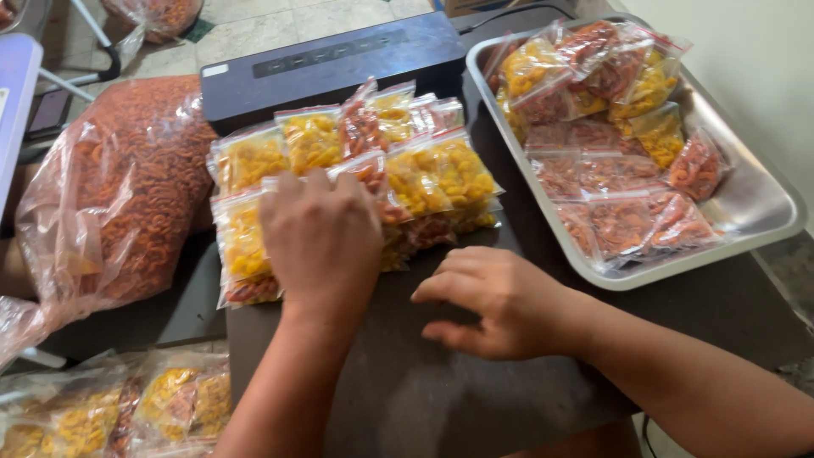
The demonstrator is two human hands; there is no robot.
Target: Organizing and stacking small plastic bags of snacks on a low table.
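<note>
Clearly well along: a big sack (pixel 127 187) of orange snacks lies left, a steel tray (pixel 763 203) right holds filled packets, and zip bags (pixel 407 161) sit in rows before the black sealer (pixel 331 64). Left hand (pixel 322 242) presses flat and open on those rows; right hand (pixel 500 297) rests loosely curled, empty, on bare dark table (pixel 441 399) near the front edge

A batch of small clear zip bags (pixel 424 174) filled with yellow and orange-red snack pieces lies flat in overlapping rows on the dark desk (pixel 441 390), with the nearest left bags partly covered from above.
</note>
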